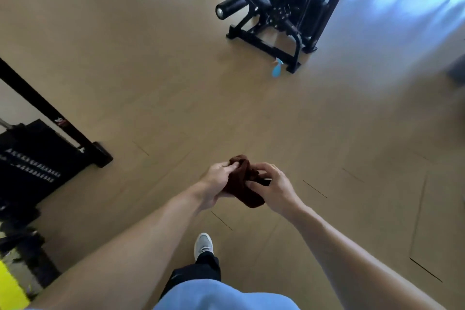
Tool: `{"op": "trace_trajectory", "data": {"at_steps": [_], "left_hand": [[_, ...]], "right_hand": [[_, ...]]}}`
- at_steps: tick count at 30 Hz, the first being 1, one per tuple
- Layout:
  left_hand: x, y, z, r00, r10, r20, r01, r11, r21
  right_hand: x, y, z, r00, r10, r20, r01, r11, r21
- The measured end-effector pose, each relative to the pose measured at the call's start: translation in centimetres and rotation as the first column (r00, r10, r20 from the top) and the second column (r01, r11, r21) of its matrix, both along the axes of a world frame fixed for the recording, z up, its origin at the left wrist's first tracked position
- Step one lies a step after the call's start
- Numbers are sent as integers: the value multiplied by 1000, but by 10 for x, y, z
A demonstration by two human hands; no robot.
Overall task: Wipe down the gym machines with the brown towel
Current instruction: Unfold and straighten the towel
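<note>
Both hands hold the brown towel (241, 181) in front of the body, above the wooden floor (151, 83) and well apart from any machine. The left hand (217, 180) pinches the upper edge of the cloth between thumb and fingers, and the right hand (270, 185) has its fingers curled round the other side, so each grip is clamped on the towel.

The towel looks small, soft and light. It is bunched into a loose lump and hangs down a little between the hands. I judge that it has no stiffness, so it will take the shape of whatever surface it is pressed on. It is best taken in a folded pad under the palm, not by one corner, because a corner would let the rest flap.

Both forearms reach forward and slightly inward, with the wrists close together. One black gym machine (276, 5) stands far ahead, with a blue spray bottle (276, 69) on the floor just beside its base. Another black machine (37, 148) is at the left.
</note>
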State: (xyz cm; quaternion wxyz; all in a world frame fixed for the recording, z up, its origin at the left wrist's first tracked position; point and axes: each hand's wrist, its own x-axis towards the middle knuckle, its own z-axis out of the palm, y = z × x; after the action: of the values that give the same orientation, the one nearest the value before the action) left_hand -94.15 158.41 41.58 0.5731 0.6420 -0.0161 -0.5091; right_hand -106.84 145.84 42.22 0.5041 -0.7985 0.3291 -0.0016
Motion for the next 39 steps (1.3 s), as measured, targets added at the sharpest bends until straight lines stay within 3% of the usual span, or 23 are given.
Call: {"op": "trace_trajectory", "data": {"at_steps": [5, 12, 16, 18, 20, 23, 26, 29, 33, 36, 39], "left_hand": [[59, -71, 0, 986, 133, -104, -119, 984, 132], [135, -178, -11, 991, 94, -93, -69, 968, 241], [174, -261, -21, 991, 95, -96, -71, 970, 232], [189, -305, -26, 985, 153, -83, -130, 963, 237], [199, -350, -29, 990, 141, 32, -144, 962, 233], [207, -415, -19, 967, 2, 253, -25, 996, 87], [212, -488, -1, 940, -197, 279, 220, 974, -55], [217, -561, 7, 889, -290, 355, 331, 942, -61], [236, -650, 14, 906, -262, 334, 318, 940, -125], [262, -712, 9, 895, -355, 271, 400, 907, -133], [293, -776, -3, 779, -527, 339, 577, 815, -60]], "right_hand": [[43, -62, 6, 991, -126, -44, 126, 992, 2], [98, -177, 44, 970, -229, 85, 235, 969, -79], [139, -265, 64, 972, -183, 148, 199, 975, -100], [159, -308, 67, 979, -115, 168, 148, 968, -201], [179, -357, 67, 990, -46, 131, 88, 938, -337], [205, -426, 76, 999, 32, 20, -20, 899, -438], [229, -490, 88, 980, 147, -131, -189, 885, -425], [248, -554, 99, 972, 161, -173, -210, 925, -316], [276, -642, 118, 903, 310, -297, -393, 876, -280], [304, -709, 123, 833, 351, -427, -515, 774, -369], [341, -776, 126, 823, 292, -487, -532, 696, -482]]}}
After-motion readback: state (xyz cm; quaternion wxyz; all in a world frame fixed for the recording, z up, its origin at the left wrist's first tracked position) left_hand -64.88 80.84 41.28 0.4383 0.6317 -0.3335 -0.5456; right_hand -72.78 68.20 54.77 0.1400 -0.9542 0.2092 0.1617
